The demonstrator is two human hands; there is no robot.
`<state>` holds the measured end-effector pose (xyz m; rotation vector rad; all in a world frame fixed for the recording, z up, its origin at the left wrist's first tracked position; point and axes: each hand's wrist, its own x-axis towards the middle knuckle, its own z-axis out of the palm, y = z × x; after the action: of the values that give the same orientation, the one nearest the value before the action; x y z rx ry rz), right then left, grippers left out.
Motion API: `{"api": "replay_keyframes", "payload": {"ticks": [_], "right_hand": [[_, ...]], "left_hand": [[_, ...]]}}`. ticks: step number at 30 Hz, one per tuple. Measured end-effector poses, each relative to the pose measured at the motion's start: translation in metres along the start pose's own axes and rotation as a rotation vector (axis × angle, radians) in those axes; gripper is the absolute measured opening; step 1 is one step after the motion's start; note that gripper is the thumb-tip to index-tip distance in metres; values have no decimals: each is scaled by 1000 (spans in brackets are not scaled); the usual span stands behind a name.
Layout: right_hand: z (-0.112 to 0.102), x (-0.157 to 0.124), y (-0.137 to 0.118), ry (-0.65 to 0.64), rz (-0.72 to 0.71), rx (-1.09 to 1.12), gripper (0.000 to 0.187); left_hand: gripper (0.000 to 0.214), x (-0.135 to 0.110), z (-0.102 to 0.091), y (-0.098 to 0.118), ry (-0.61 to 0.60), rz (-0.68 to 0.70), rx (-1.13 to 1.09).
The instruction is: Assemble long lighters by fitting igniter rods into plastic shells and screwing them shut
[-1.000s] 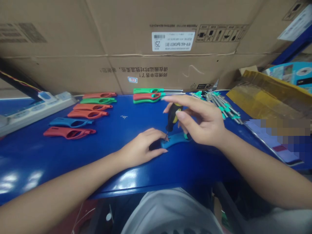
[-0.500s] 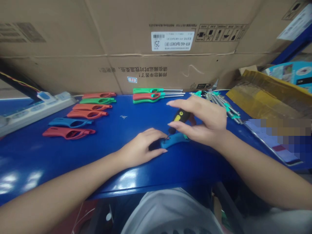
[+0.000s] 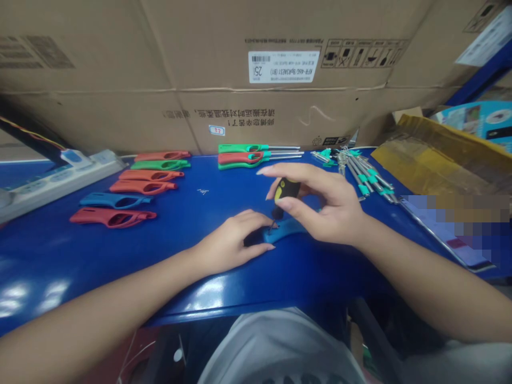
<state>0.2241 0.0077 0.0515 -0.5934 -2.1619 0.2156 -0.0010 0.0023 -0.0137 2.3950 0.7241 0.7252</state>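
My left hand (image 3: 234, 242) rests on the table, its fingers and thumb closed round the left end of a blue lighter body (image 3: 286, 230) that lies flat. In my right hand (image 3: 334, 205) is a short screwdriver (image 3: 287, 191) with a black and yellow handle, gripped between thumb and fingers. Its shaft slants down and its tip meets the blue body beside my left fingertips. The right end of the blue body is hidden behind my right hand. Whether a screw sits under the tip is too small to tell.
Several red, orange, green and blue lighter casings (image 3: 116, 217) lie on the left, near a white power strip (image 3: 64, 184). Long-nosed lighters (image 3: 242, 159) lie at the back, small screws (image 3: 202, 191) before them. Metal rods with green parts (image 3: 370, 173) and a taped carton (image 3: 440, 160) are on the right.
My right hand has shifted left and tipped the screwdriver handle over, now covering the right end of the blue body. My left hand has stayed in place.
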Motion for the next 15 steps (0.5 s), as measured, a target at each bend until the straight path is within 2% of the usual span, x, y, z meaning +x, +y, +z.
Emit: {"api": "replay_keyframes", "payload": {"ticks": [4,8,10,13,15], "right_hand": [[1,-1,2,136,-83,-105,35],[0,-1,2,19,55,44,44],[0,-1,2,47,63,26,40],[0,-1,3,153,-18,-104,35],[0,-1,4,122,3,-68,39]], "left_hand": [[32,0,0,0,12,16,5],[32,0,0,0,7,9,-4],[32,0,0,0,3,3,-1],[32,0,0,0,2,1,1],[32,0,-1,0,-3,-1,-4]]}}
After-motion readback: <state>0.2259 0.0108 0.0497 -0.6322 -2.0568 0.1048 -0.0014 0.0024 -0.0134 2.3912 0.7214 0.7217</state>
